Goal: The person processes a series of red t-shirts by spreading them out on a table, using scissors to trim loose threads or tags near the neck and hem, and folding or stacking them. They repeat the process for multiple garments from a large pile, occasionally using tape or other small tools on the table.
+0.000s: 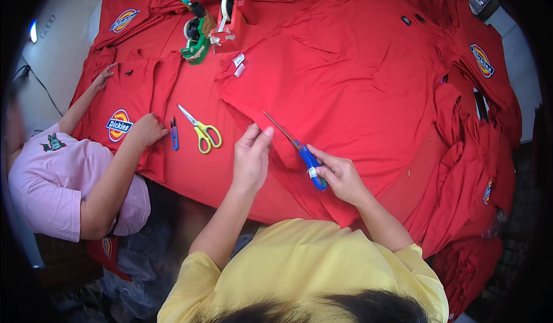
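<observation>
Both your hands were at the big red fabric garment (pixel 351 75) spread out in front of you. Your right hand (pixel 344 179) had its fingers wrapped round the blue-handled scissors (pixel 309 160) with slim metal blades, tips just beyond your left hand (pixel 251 160). Left thumb and fingertips were pinched together, though I couldn't tell if they'd caught cloth. Best bet, imo, was fabric smoothed flat, blades angled off your fingertips.

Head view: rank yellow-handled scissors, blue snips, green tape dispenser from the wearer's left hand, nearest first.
1. Yellow-handled scissors: left of the left hand.
2. Blue snips: farther left, beside the scissors.
3. Green tape dispenser: upper left, beyond both.
</observation>
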Available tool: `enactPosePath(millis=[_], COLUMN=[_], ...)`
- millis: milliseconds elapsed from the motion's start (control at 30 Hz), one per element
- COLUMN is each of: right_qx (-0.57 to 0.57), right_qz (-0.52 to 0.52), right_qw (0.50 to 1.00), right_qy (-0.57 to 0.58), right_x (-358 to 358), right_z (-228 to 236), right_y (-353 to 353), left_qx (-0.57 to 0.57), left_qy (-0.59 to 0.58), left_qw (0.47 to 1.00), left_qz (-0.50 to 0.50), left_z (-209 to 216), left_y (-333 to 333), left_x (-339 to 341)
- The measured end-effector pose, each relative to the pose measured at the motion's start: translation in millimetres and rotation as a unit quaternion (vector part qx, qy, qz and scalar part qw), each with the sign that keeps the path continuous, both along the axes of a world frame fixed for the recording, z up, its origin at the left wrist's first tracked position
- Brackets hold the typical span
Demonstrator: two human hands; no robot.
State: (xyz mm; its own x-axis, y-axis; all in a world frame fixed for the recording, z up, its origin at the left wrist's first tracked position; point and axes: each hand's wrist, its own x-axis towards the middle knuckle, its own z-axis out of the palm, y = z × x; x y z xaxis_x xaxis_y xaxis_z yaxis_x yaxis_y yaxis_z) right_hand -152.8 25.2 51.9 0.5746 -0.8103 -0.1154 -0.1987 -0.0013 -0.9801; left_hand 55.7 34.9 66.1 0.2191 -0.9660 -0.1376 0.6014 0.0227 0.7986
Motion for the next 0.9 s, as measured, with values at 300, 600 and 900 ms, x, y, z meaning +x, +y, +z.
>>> enactPosePath(millis=[300,600,900], right_qx=[-0.081,0.012,0.004], right_qz=[0.015,-0.061,-0.172], right_qw=[0.997,0.990,0.985], right_qy=[-0.002,-0.124,0.019], right_x=[6.9,7.0,7.2], right_z=[3.3,-3.8,-50.9], right_y=[-6.5,-12.7,4.9], left_qx=[0.000,0.074,0.191], left_qy=[-0.047,0.013,0.074], left_qw=[0.998,0.992,0.973], left_qz=[-0.033,-0.100,-0.107], left_z=[4.4,-11.4,-73.0], left_y=[2.8,12.1,31.2], left_x=[3.9,-7.3,-25.1])
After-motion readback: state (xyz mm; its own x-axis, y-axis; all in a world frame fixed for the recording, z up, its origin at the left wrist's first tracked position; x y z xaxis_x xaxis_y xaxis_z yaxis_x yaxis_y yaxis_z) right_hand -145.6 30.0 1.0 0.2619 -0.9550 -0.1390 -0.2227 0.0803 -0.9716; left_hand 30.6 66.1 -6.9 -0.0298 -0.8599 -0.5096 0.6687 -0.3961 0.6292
